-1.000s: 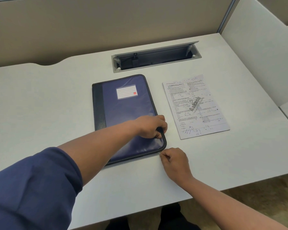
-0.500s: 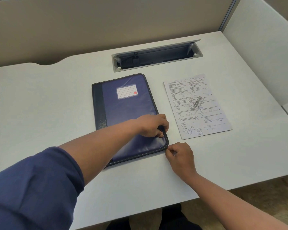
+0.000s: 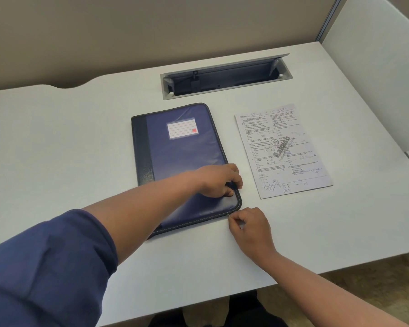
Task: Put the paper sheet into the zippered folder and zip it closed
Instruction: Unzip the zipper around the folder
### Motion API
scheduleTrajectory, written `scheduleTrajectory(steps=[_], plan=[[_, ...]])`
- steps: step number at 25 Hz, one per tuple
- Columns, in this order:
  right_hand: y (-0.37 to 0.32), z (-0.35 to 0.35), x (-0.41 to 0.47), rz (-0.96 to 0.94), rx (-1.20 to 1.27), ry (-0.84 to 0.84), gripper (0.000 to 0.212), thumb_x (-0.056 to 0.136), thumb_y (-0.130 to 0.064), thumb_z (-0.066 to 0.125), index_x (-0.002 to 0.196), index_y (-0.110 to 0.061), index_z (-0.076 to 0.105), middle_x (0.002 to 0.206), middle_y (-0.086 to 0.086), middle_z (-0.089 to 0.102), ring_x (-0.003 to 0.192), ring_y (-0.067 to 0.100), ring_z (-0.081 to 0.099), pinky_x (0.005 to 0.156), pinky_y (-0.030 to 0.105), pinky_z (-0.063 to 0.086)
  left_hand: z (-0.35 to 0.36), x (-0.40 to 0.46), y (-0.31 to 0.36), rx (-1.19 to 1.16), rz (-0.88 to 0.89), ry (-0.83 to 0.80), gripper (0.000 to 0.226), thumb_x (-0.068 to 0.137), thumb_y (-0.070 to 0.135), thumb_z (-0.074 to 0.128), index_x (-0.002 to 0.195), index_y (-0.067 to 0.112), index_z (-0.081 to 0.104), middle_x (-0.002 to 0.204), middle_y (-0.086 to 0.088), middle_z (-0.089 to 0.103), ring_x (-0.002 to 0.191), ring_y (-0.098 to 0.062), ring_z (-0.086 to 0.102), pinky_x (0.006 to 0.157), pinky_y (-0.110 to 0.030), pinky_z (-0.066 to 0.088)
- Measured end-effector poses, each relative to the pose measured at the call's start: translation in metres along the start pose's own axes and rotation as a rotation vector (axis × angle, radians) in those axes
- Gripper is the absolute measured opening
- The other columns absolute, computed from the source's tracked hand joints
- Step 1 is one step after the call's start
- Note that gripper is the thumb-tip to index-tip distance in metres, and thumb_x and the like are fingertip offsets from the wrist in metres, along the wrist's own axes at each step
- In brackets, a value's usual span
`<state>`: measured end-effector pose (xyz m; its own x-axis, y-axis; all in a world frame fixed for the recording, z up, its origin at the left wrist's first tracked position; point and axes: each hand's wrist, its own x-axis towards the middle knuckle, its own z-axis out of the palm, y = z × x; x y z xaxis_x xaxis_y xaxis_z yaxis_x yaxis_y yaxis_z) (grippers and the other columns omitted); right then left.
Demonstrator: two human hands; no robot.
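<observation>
Zippered folder (image 3: 184,161), dark blue with a white label, lies flat and closed on a pale counter (image 3: 57,149). Just to its right, apart from it, lies the paper sheet (image 3: 282,151), printed side up. The left hand (image 3: 219,181) grips the folder's right edge near the lower corner, fingers curled over it. The right hand (image 3: 249,226) pinches a small zipper pull (image 3: 228,215) at the folder's lower right corner. A cable tray (image 3: 224,77) sits open behind.

navy folder (image 3: 184,156), white printed sheet (image 3: 282,149)
</observation>
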<state>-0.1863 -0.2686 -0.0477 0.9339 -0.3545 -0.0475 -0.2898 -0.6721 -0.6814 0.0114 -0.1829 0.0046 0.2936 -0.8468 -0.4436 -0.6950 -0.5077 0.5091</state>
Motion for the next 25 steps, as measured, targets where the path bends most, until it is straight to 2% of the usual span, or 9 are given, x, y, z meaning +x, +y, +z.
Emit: scheduleTrajectory(steps=[4,7,10,12,14,15,17,21,25], plan=[[-0.001,-0.002,0.000,0.031,-0.005,0.006,0.010,0.088,-0.020,0.073,0.078,-0.019,0.075,0.071,-0.008,0.068,0.075,0.017,0.053,0.063,0.032,0.046,0.019,-0.024,-0.004,0.108,0.042,0.084,0.058,0.090,0.040,0.063,0.146,0.034,0.049,0.160,0.003,0.033,0.139,-0.023,0.032,0.111,-0.036,0.029],[-0.004,-0.002,-0.001,0.073,-0.011,0.040,0.009,0.087,-0.022,0.073,0.078,-0.022,0.074,0.072,-0.010,0.067,0.076,0.018,0.053,0.063,0.031,0.044,0.030,-0.042,-0.005,0.210,-0.007,0.094,0.083,0.076,0.061,0.061,0.151,0.047,0.030,0.167,0.010,0.013,0.145,-0.023,0.012,0.115,-0.046,0.016],[-0.009,-0.001,-0.005,0.108,-0.013,0.066,0.008,0.087,-0.023,0.073,0.080,-0.023,0.076,0.074,-0.011,0.070,0.077,0.019,0.055,0.066,0.036,0.048,0.033,-0.051,-0.002,0.254,-0.034,0.106,0.098,0.067,0.062,0.068,0.152,0.046,0.023,0.167,0.008,0.009,0.150,-0.026,0.005,0.119,-0.050,0.012],[-0.011,0.000,-0.006,0.121,-0.011,0.082,0.007,0.087,-0.022,0.074,0.080,-0.022,0.077,0.075,-0.009,0.072,0.077,0.021,0.056,0.069,0.038,0.049,0.034,-0.055,0.002,0.302,-0.033,0.168,0.092,0.066,0.059,0.069,0.148,0.038,0.035,0.161,0.002,0.024,0.145,-0.030,0.020,0.115,-0.046,0.027],[-0.013,0.002,-0.008,0.134,-0.011,0.102,0.006,0.087,-0.021,0.075,0.081,-0.021,0.077,0.076,-0.008,0.073,0.078,0.022,0.056,0.071,0.041,0.050,0.037,-0.060,0.008,0.343,-0.034,0.223,0.075,0.067,0.057,0.069,0.134,0.033,0.047,0.146,0.003,0.040,0.130,-0.026,0.038,0.097,-0.041,0.048],[-0.014,0.002,-0.009,0.143,-0.008,0.113,0.006,0.087,-0.021,0.075,0.082,-0.021,0.078,0.078,-0.008,0.074,0.078,0.023,0.056,0.072,0.042,0.050,0.040,-0.061,0.010,0.347,-0.034,0.250,0.063,0.068,0.056,0.069,0.123,0.032,0.051,0.135,0.005,0.046,0.119,-0.025,0.044,0.083,-0.038,0.052],[-0.016,0.003,-0.010,0.155,0.005,0.130,0.005,0.087,-0.021,0.075,0.083,-0.022,0.079,0.081,-0.007,0.075,0.081,0.025,0.057,0.073,0.042,0.049,0.043,-0.064,0.012,0.323,-0.039,0.285,0.042,0.071,0.051,0.068,0.104,0.030,0.056,0.116,0.008,0.053,0.100,-0.023,0.050,0.063,-0.032,0.046],[-0.017,0.004,-0.009,0.182,0.033,0.146,0.007,0.089,-0.024,0.074,0.085,-0.023,0.079,0.083,-0.008,0.077,0.084,0.025,0.063,0.077,0.042,0.048,0.038,-0.067,0.015,0.200,-0.030,0.235,0.022,0.073,0.040,0.069,0.090,0.024,0.068,0.102,0.007,0.061,0.087,-0.022,0.056,0.064,-0.032,0.048],[-0.019,0.005,-0.011,0.209,0.043,0.121,0.015,0.089,-0.022,0.072,0.074,-0.024,0.076,0.071,-0.011,0.070,0.079,0.023,0.061,0.075,0.038,0.040,0.035,-0.067,0.016,0.159,-0.024,0.207,0.019,0.075,0.035,0.069,0.087,0.021,0.071,0.094,0.008,0.060,0.083,-0.023,0.058,0.064,-0.031,0.046]])
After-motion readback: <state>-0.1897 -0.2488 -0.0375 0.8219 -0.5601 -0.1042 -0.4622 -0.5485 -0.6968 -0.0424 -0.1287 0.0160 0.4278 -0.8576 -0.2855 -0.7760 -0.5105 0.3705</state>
